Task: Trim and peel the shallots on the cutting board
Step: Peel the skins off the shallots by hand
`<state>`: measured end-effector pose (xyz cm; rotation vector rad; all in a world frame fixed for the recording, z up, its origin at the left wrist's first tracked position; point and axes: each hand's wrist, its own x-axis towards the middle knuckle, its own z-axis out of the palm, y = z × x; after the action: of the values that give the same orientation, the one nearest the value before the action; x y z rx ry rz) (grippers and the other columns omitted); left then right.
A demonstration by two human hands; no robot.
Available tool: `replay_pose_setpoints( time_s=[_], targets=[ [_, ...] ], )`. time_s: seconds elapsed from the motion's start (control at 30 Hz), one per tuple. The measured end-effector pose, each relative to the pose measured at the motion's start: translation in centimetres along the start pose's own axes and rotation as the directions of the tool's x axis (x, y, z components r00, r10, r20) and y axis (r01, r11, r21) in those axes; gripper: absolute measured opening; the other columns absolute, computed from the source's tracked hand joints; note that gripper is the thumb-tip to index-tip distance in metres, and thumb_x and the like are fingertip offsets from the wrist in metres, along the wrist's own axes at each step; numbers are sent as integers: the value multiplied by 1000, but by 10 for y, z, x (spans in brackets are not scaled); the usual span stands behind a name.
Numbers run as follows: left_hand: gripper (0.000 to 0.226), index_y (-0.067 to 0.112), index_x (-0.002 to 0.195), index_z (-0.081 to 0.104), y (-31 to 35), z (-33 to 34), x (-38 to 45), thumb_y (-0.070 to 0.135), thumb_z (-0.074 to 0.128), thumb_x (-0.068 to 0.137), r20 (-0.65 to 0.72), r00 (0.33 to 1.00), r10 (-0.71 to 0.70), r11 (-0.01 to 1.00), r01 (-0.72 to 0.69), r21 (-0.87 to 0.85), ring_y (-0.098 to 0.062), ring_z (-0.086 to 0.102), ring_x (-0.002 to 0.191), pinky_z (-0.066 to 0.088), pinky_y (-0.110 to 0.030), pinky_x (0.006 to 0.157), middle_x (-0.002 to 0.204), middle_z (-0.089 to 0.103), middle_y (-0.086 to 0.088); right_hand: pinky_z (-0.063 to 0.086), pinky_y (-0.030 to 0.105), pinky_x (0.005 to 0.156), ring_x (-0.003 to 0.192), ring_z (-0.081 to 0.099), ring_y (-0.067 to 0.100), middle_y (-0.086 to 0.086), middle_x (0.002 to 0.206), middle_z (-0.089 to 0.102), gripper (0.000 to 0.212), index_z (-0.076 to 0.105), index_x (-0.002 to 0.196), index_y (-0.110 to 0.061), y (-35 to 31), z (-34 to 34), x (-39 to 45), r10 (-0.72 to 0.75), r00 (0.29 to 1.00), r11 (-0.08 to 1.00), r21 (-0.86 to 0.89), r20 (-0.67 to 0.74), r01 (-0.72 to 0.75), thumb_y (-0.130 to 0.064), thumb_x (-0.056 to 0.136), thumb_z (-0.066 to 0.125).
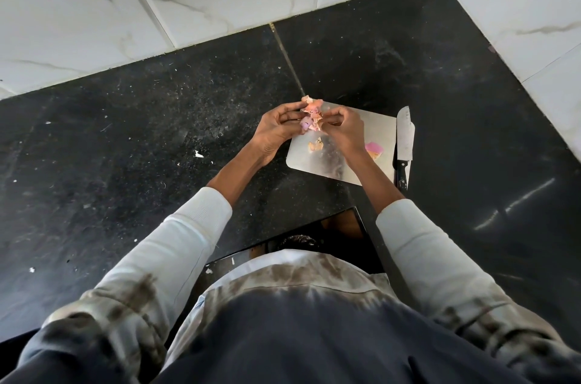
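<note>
Fingertips: those of the left hand (278, 126) and the right hand (342, 129) are brought together above the far left corner of the cutting board (317, 160)
Left hand grip: fingers curled and closed round a shallot (305, 123), whose purple flesh is seen between them
Right hand grip: thumb and fingers pinched nearly shut on the loose skin (312, 112), a crumpled pink-orange papery flake that stands up from the shallot
Step judged: peeling, with the skin partly lifted
Second shallot (374, 148): pink and glossy, laid near the board's right edge, partly hidden by the right wrist
Trimmings (315, 145): small pale dry scraps, laid on the left half of the board
Board: thin, pale, smooth, rectangular with rounded corners, set on a black speckled counter (157, 132)
Knife (404, 145): broad steel blade and dark handle, laid along the board's right edge, touched by neither hand
Risk, skin: it may be torn off in shreds if pulled too sharply, since it looks brittle
Risk, shallot: it may be dropped onto the counter, being slick and held off the board's corner
Risk, knife: it could be knocked by the right forearm, as it is laid just beside it
</note>
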<state>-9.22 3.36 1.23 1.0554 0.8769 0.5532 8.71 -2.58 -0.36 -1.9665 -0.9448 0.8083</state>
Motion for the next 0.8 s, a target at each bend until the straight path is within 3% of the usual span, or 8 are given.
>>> replay_pose_setpoints(
  time_s=[0.1, 0.2, 0.4, 0.63, 0.7, 0.8],
  targets=[
    [61, 4, 142, 60, -2, -1, 0, -7, 80, 85, 1, 1000, -8, 999, 8, -34, -39, 64, 129, 52, -55, 111, 133, 68, -25, 62, 37, 93, 102, 74, 14, 3, 112, 79, 26, 74, 117, -8, -2, 1, -1, -25, 999, 998, -55, 33, 27, -15, 93, 80],
    [62, 3, 142, 59, -3, -1, 1, -10, 79, 85, 2, 1000, -12, 998, 12, -57, -42, 62, 131, 51, -57, 112, 137, 65, -27, 65, 39, 87, 99, 74, 15, 0, 106, 76, 18, 75, 114, -12, -5, 0, -5, -44, 999, 999, 0, 7, 44, -22, 98, 75],
    [64, 5, 140, 62, 0, 5, 5, -13, 79, 81, 35, 999, 1, 1000, -1, -25, -36, 68, 121, 51, -50, 113, 134, 65, -29, 62, 22, 87, 104, 73, 7, -8, 112, 77, 37, 75, 120, -18, -8, -9, -19, -160, 984, 982, 115, 80, 150, -41, 91, 82],
    [62, 2, 136, 65, 7, 17, 6, -8, 86, 79, 66, 998, 23, 996, -29, 87, -25, 73, 115, 57, -36, 106, 127, 74, -15, 64, 43, 89, 99, 76, 13, -3, 102, 80, 32, 77, 109, -14, 0, -14, -21, -178, 984, 973, 147, 4, 175, -37, 88, 85],
    [59, 2, 135, 65, 9, 18, 7, -8, 85, 80, 80, 997, 21, 992, -31, 123, -23, 73, 116, 58, -31, 103, 130, 73, -14, 64, 44, 88, 97, 77, 15, -2, 100, 80, 29, 78, 107, -13, 2, -16, -20, -163, 987, 974, 159, 0, 161, -36, 89, 84],
    [59, 5, 135, 64, 10, 18, 7, -9, 83, 81, 98, 995, 16, 989, -30, 143, -23, 72, 120, 57, -35, 106, 135, 70, -14, 65, 44, 85, 92, 77, 16, 1, 95, 80, 23, 79, 104, -10, 5, -19, -17, -113, 993, 980, 163, -31, 117, -30, 93, 81]
  ],
)
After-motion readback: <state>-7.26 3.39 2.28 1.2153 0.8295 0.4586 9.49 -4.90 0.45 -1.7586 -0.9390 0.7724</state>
